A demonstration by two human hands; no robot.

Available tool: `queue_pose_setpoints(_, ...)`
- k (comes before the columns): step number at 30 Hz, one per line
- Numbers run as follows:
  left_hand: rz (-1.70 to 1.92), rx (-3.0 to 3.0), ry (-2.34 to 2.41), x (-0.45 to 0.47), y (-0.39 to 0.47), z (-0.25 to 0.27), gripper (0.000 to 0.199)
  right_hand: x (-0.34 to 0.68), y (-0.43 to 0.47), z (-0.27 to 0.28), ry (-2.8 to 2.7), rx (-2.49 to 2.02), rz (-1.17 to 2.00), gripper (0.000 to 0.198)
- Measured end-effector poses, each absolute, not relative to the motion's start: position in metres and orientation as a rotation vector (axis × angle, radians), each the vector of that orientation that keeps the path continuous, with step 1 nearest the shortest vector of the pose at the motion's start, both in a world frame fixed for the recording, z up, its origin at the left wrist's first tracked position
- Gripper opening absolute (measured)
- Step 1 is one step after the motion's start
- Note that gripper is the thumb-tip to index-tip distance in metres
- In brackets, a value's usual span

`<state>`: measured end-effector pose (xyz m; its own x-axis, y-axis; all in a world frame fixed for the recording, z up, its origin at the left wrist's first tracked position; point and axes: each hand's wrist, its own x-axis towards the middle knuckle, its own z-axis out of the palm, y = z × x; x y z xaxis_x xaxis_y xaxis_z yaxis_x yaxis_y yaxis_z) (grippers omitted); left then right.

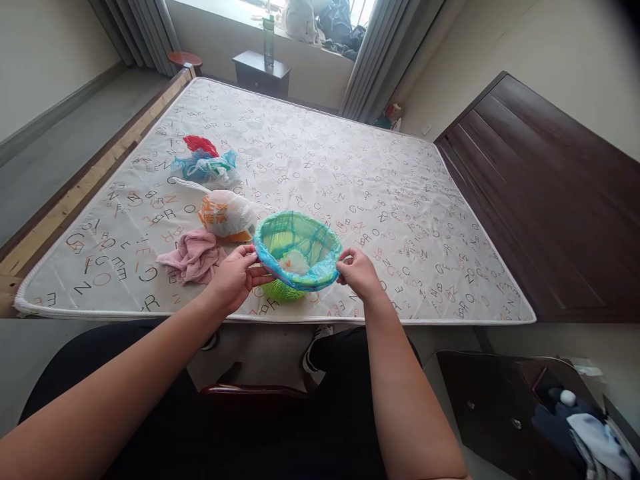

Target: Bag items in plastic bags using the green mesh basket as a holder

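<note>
A green mesh wastebasket (283, 291) stands near the front edge of the mattress, lined with a thin blue plastic bag (325, 270) folded over its rim. Inside it lies a crumpled whitish piece of plastic (294, 263). My left hand (239, 277) grips the bag at the left of the rim, thumb on top and other fingers below. At the right of the rim, my right hand (358, 271) pinches the bag's edge. Left of the basket are a pink cloth (194, 257) and a white plastic bag with orange print (227, 215).
Crumpled blue bags (204, 165) and a red bag (201, 145) lie farther back on the letter-patterned mattress (320, 167). A dark headboard (540, 207) rises at right. A bottle (269, 41) stands on a nightstand (261, 72). Clothes (595, 433) lie on a cabinet at lower right.
</note>
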<state>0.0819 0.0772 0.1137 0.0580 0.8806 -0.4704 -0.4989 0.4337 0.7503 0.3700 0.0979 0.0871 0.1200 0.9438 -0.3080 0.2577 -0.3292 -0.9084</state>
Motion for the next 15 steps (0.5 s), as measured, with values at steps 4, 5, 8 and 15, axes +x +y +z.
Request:
queue_pose_setpoints(4, 1.107, 0.449, 1.126, 0.081, 0.079, 0.111, 0.01, 0.365, 0.095, 0.089, -1.31, -1.64, 1.098, 0.015)
queue_pose_setpoints(5, 1.096, 0.437, 1.132, 0.08, 0.08, 0.109, 0.01, 0.364, 0.095, 0.09, -1.332, -1.636, 1.045, 0.014)
queue_pose_setpoints(8, 1.059, 0.381, 1.093, 0.076, 0.081, 0.106, 0.013, 0.357, 0.093, 0.095, -1.349, -1.613, 0.935, 0.011)
queue_pose_setpoints(15, 1.038, 0.18, 0.941, 0.073, 0.083, 0.103, 0.019, 0.348, 0.098, 0.094, -0.699, -1.512, 1.314, 0.027)
